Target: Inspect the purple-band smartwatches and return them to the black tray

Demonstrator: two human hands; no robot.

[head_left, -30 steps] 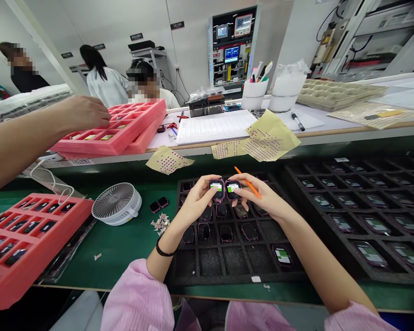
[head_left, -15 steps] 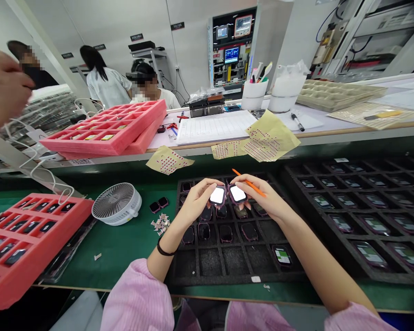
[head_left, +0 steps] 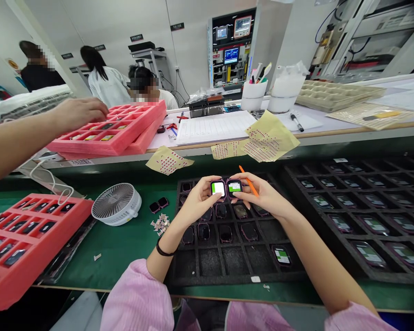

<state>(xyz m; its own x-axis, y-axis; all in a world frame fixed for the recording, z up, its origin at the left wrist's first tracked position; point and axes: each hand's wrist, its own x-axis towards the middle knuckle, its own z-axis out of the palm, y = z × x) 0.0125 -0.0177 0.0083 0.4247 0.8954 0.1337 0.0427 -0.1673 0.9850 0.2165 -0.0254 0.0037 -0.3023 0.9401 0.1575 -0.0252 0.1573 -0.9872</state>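
My left hand (head_left: 204,196) is closed on a smartwatch (head_left: 218,188) whose screen is mostly white with a green strip; the thumb lies on the screen's lower part. Beside it my right hand (head_left: 254,191) grips a second smartwatch (head_left: 234,186) showing green and white. An orange stick-like tool (head_left: 248,180) is also held in the right hand, slanting up past the fingers. Both watches are side by side above a black foam tray (head_left: 207,262). Several dark-screened watches sit in its compartments, and one lit watch (head_left: 282,255) lies near the front right.
Left of the tray are two dark watches (head_left: 158,205), a pile of small pieces (head_left: 160,224) and a white fan (head_left: 117,203). Another black tray (head_left: 352,211) stands right. A co-worker's hand (head_left: 84,112) is over the upper pink tray (head_left: 124,145); another pink tray (head_left: 55,239) is at left.
The watch screens went from plain white to showing green areas. My left thumb moved onto its screen, and the orange tool shifted slightly. The co-worker's arm reached right over the pink tray.
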